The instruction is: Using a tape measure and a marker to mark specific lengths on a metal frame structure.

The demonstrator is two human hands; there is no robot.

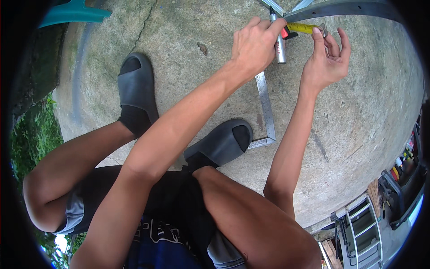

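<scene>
My left hand (257, 45) is closed around a tape measure and a marker at the upper middle. Only a bit of the red and black tape measure case (285, 33) shows past the fingers. The silver marker (280, 48) has a black tip end and sticks out on both sides of the hand. A short length of yellow tape blade (301, 28) runs out to the right. At its metal end hook (323, 30), my right hand (328, 58) pinches with thumb and finger, the other fingers curled. Below the left hand, a steel try square (265, 105) lies on the concrete.
A dark curved metal bar (345, 11) and silver bars (273, 6) lie at the top edge. My slippered feet (136, 85) stand on the concrete ground (188, 76). A teal plastic piece (76, 13) is at upper left. A ladder (363, 228) lies at lower right.
</scene>
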